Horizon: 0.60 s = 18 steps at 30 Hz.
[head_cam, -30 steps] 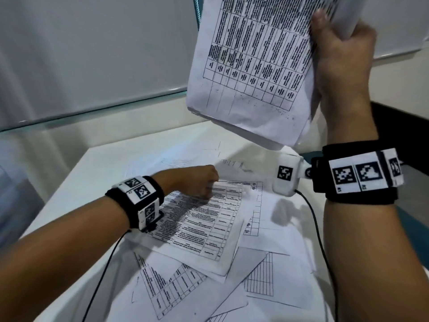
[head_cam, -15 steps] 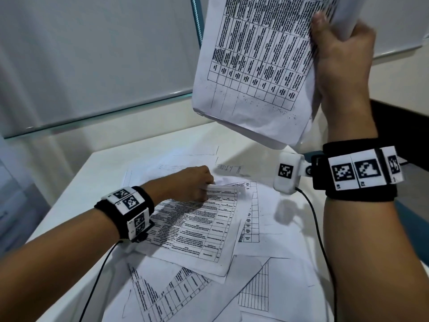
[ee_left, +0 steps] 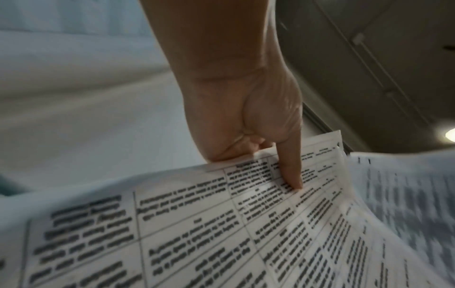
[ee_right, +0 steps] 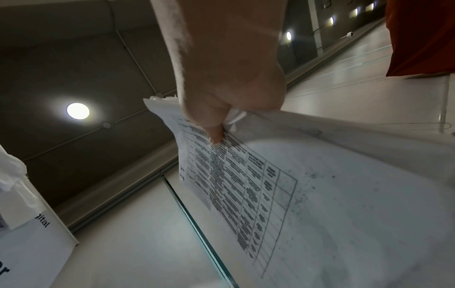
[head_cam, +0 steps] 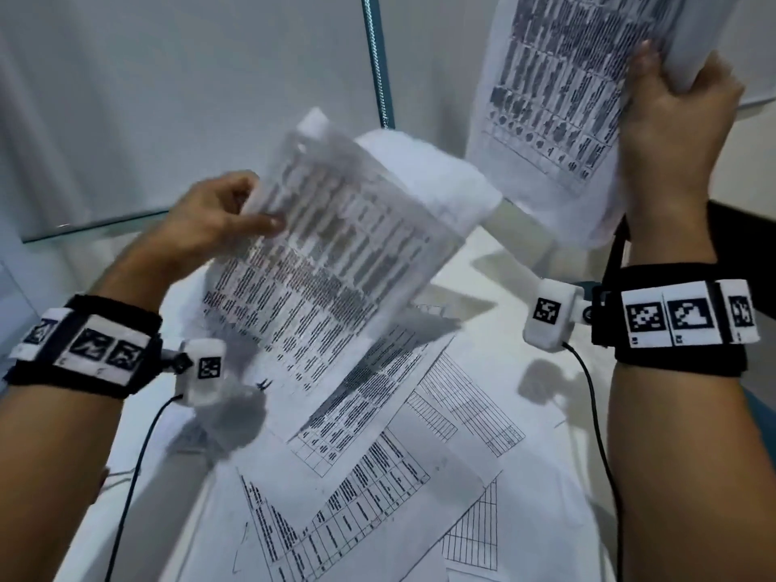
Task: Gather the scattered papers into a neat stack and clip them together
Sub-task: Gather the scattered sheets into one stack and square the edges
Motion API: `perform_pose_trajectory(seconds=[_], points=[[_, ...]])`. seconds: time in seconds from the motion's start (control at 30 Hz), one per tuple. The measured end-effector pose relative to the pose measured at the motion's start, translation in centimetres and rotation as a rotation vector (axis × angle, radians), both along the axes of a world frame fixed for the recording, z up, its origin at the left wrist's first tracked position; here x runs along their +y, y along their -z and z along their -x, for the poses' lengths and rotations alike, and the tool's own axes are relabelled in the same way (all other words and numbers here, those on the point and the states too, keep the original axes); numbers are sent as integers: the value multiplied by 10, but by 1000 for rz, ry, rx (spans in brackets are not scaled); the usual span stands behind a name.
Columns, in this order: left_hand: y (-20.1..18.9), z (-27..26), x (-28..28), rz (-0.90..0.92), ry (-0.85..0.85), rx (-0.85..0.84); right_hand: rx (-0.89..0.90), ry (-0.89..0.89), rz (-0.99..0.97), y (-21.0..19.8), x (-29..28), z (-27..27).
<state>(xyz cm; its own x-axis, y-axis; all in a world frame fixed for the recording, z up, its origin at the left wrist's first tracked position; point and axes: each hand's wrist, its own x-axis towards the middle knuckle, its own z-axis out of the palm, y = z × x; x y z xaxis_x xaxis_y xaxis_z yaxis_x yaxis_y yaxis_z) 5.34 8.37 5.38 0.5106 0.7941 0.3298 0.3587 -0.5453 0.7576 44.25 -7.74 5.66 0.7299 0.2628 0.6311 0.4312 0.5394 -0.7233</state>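
Note:
My left hand [head_cam: 226, 216] pinches the top edge of a printed sheet [head_cam: 336, 262] and holds it in the air above the table, blurred by motion. In the left wrist view the thumb [ee_left: 290, 165] lies on that sheet [ee_left: 221, 224]. My right hand [head_cam: 672, 107] is raised at the upper right and grips a stack of printed papers [head_cam: 558, 98] by its edge; the right wrist view shows the thumb [ee_right: 216, 134] pressed on the top page [ee_right: 307, 194]. Several more sheets [head_cam: 378, 476] lie scattered and overlapping on the white table [head_cam: 495, 262]. No clip is in view.
A pale wall with a glass partition and its metal strip [head_cam: 378, 60] stands right behind the table. Cables [head_cam: 130, 476] run from both wrist cameras down over the papers. A dark surface [head_cam: 747, 228] lies beyond the table's right edge.
My left hand has lifted the sheet it was touching off the table and raised it toward the stack. My right hand has stayed up with the stack.

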Motion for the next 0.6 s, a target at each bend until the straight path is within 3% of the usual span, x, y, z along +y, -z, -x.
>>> perform_pose_trajectory(seconds=[0.1, 0.23, 0.37, 0.47, 0.6], points=[[-3, 20, 4, 79, -51, -341, -62, 43, 118, 1, 5, 4], [6, 32, 6, 124, -152, -645, -107, -61, 275, 3, 12, 26], [28, 32, -3, 131, -137, -765, -119, -263, 427, 13, 30, 65], [41, 27, -13, 138, -116, -867, -96, -463, 435, 29, 52, 96], [55, 29, -18, 127, -98, -951, -10, -471, 509, 52, 76, 122]])
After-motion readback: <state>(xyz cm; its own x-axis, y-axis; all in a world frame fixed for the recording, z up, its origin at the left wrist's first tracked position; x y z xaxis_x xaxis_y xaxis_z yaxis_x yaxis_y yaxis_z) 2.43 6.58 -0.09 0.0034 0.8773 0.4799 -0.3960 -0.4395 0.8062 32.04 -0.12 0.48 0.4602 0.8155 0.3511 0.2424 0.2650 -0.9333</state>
